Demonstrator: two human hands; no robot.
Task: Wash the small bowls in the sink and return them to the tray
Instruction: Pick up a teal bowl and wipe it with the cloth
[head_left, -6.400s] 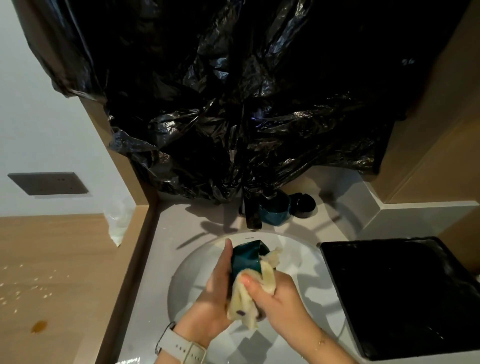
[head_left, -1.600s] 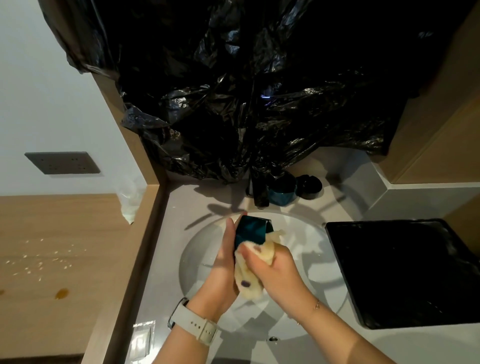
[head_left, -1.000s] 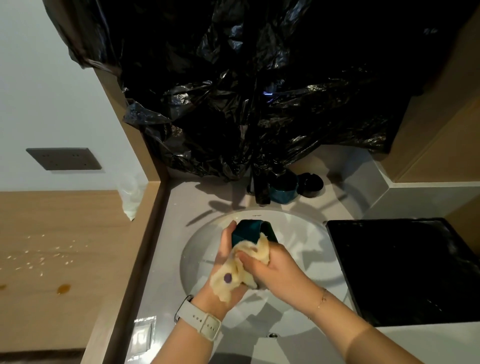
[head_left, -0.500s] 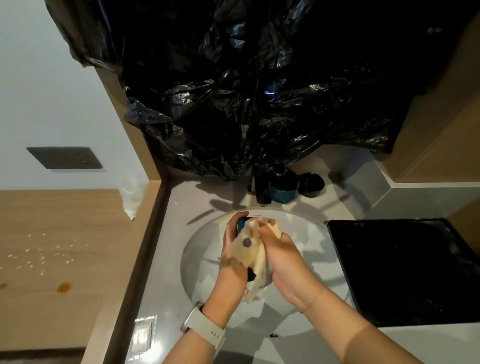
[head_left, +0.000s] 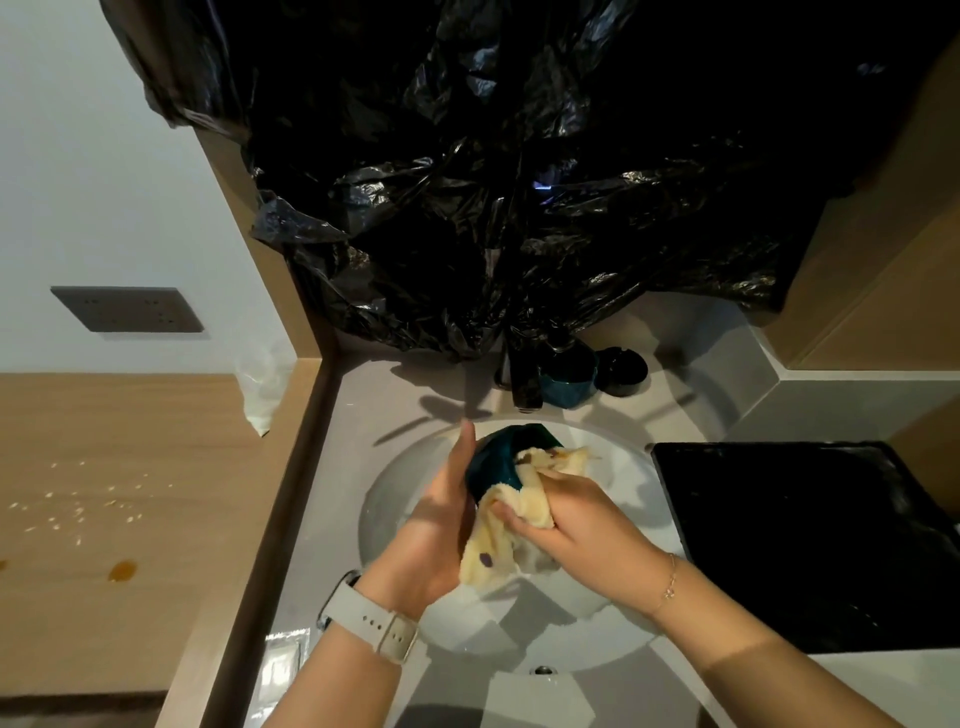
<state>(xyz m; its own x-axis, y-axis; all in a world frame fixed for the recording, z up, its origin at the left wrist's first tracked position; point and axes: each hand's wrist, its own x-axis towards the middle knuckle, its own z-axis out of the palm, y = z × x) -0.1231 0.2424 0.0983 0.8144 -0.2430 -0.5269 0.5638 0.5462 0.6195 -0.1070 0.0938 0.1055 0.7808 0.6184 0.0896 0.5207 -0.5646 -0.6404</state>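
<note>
Fingers (head_left: 511, 512) of the right hand (head_left: 576, 519) are curled tight on a cloth (head_left: 519, 525), pressing it against the bowl (head_left: 498, 457). The left hand (head_left: 441, 519) cups the bowl from the left, thumb pointing up along its side. The bowl sits between both hands at frame centre, above the sink (head_left: 613, 467). A second bowl (head_left: 566, 382) stands beside the tap (head_left: 524, 374) higher up. The tray (head_left: 810, 540) lies at right.
</note>
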